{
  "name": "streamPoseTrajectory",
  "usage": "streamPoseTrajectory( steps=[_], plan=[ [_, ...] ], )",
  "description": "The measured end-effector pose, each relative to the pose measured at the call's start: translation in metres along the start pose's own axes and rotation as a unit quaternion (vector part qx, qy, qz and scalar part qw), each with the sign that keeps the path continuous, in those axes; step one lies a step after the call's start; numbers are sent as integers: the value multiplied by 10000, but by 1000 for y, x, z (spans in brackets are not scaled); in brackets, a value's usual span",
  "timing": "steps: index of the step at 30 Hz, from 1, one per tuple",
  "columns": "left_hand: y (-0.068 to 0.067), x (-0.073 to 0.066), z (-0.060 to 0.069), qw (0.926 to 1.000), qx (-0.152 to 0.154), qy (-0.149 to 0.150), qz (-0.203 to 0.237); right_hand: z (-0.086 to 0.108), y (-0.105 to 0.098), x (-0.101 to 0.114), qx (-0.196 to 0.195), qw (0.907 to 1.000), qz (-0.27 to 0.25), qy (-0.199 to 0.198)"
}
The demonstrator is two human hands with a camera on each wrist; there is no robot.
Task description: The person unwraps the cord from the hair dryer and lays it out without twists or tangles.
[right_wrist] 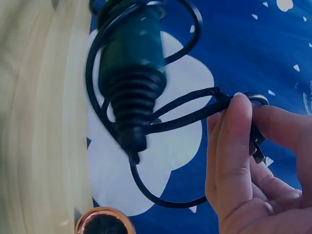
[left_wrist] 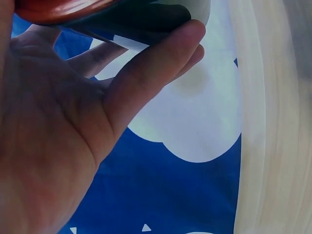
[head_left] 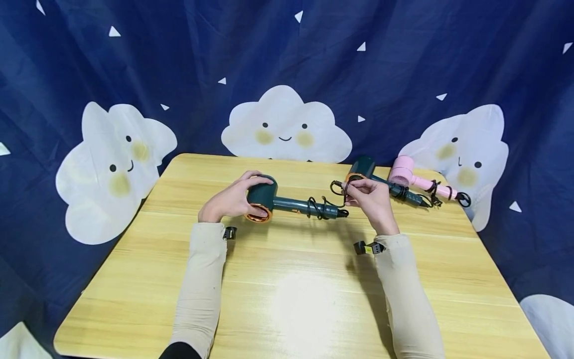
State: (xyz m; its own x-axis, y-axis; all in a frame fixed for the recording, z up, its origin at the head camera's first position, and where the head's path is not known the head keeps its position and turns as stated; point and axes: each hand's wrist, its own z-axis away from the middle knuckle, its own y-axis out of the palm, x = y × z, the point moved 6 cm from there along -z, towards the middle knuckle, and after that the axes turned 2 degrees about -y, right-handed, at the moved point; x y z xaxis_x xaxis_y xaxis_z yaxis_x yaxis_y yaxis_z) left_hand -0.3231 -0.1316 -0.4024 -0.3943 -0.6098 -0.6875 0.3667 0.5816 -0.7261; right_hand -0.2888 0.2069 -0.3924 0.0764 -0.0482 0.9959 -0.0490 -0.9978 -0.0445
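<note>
My left hand (head_left: 230,198) grips the head of a dark green hair dryer (head_left: 287,203) with a copper-coloured ring, fingers over its top and thumb below. In the left wrist view, part of the dryer's head (left_wrist: 141,22) shows against the fingers. The handle points right, with a black cord (head_left: 317,207) looped loosely around its end. Just beyond the handle's tip, my right hand (head_left: 373,202) pinches the cord between thumb and fingers. The right wrist view shows the held cord (right_wrist: 195,114), with a metal prong of the plug by the fingers.
Behind my right hand lies a second dark green hair dryer (head_left: 364,167), its cord wrapped at the handle. A pink hair dryer (head_left: 402,170) lies beside it near the back right corner. The wooden table (head_left: 157,279) ends at a blue cloud-patterned curtain (head_left: 193,60).
</note>
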Motion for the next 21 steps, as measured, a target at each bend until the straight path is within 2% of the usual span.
streamPoseTrajectory(
  steps=[5,11,21],
  plan=[
    [-2,0,1,10000,-58,-8,-16,4,3,9,-31,9999,-96,-72],
    [-3,0,2,10000,-78,-28,-27,11,6,21,22,9991,-233,-340],
    [-6,7,4,9998,-183,-121,0,27,15,42,547,9970,-205,-507]
  ],
)
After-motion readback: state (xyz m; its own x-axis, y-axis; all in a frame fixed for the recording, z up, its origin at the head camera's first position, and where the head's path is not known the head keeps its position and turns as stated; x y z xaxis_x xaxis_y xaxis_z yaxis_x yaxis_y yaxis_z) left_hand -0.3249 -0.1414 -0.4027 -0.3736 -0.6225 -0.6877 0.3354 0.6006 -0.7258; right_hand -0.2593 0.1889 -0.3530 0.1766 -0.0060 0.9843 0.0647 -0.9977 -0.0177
